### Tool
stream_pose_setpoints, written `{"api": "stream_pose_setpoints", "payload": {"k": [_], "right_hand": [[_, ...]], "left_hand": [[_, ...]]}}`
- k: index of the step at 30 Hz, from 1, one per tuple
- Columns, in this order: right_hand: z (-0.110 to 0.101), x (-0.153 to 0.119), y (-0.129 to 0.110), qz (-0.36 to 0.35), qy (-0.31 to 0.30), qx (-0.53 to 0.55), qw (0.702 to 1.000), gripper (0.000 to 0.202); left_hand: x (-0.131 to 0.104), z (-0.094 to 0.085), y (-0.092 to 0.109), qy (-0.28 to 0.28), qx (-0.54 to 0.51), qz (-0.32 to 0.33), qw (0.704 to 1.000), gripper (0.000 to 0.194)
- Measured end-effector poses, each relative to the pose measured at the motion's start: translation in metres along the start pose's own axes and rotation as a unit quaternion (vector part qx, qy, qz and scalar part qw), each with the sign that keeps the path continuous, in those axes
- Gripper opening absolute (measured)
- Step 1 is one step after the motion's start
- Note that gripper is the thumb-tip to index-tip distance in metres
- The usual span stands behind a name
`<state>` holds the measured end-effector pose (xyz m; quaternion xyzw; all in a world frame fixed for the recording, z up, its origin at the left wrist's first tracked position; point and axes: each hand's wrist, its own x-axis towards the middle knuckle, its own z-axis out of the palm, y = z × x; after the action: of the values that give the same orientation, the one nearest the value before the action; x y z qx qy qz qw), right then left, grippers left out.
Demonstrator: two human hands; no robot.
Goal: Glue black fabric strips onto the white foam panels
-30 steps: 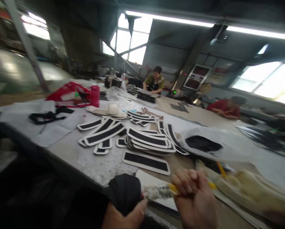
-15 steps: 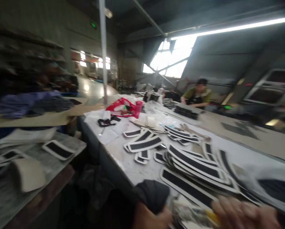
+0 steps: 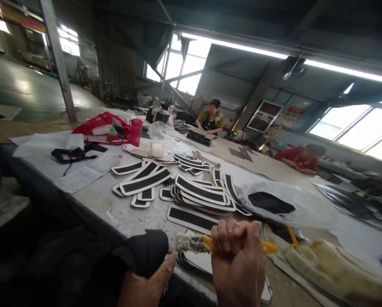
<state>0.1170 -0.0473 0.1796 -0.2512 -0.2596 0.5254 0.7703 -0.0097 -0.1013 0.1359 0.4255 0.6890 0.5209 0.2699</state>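
Note:
My right hand is closed around the yellow handle of a brush, whose bristles are caked with pale glue and point left. In my left hand is a curved black piece of sheet material, gripped by its right edge near the table's front. The bristle end is close to this piece; whether they touch I cannot tell. Beyond my hands lies a pile of curved black strips with white borders. Under the brush are more white-edged pieces, partly hidden by my right hand.
A glue-crusted container with another yellow handle stands at right. Clear plastic wrap covers black pieces. A red bag, a pink bottle and a black strap lie farther left. Two people work across the table.
My view has swung right, bringing the glue container and a second person into sight. The side table at left has mostly left view. Both hands still hold their things, now seen more clearly.

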Motion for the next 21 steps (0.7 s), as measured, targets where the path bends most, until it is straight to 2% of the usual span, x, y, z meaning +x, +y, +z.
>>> {"api": "stream_pose_setpoints", "payload": {"k": [5,11,17,19,21], "right_hand": [[0.009,-0.012,0.014,-0.01,-0.002,-0.005,1.0,0.046],[0.016,-0.02,0.021,-0.025,-0.005,-0.002,1.0,0.045],[0.017,-0.022,0.031,-0.026,0.001,-0.029,0.999,0.047],[0.015,-0.021,0.031,-0.033,-0.007,-0.044,0.998,0.047],[0.012,-0.018,0.024,-0.061,-0.013,-0.051,0.997,0.045]], "left_hand": [[0.003,0.0,-0.006,-0.05,-0.014,-0.025,0.998,0.025],[0.004,0.006,-0.021,0.012,0.015,0.046,0.999,0.008],[0.013,0.011,-0.018,0.015,0.019,0.046,0.999,0.014],[0.017,0.011,-0.018,0.038,0.002,0.022,0.999,0.014],[0.022,0.01,-0.024,0.05,-0.028,-0.057,0.997,0.013]]}}
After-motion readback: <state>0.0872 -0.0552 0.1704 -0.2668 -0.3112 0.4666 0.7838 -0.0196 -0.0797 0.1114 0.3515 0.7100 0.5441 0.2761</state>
